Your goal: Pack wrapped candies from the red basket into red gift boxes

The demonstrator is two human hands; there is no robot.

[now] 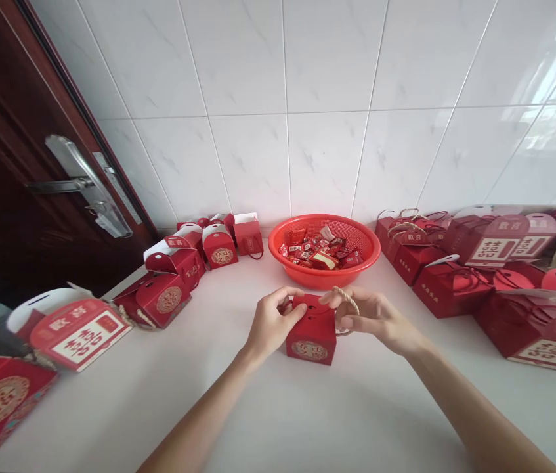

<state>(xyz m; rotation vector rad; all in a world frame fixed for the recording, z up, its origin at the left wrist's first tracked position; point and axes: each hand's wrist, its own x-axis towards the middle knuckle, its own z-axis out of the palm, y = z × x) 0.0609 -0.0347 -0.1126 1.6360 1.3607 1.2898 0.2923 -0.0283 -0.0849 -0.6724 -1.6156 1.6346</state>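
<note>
A small red gift box (pixel 311 338) with a gold round emblem stands in front of me on the white table (pixel 278 407). My left hand (pixel 272 322) grips its upper left side, with the thumb on the top and the fingertips partly hidden behind it. At the box's right side, my right hand (pixel 379 316) has its fingers curled around a beige rope handle (pixel 348 299), which loops up above the box's top edge. Just beyond the box sits a red plastic basket (pixel 324 279) holding several red-wrapped candies (pixel 324 253).
Several red boxes stand along the left, among them a box with a white label (pixel 88 338). More boxes (pixel 449 289) crowd the right side, some with rope handles. Behind the table rises a white tiled wall (pixel 321 151). A dark wooden door (pixel 6 131) is at the left.
</note>
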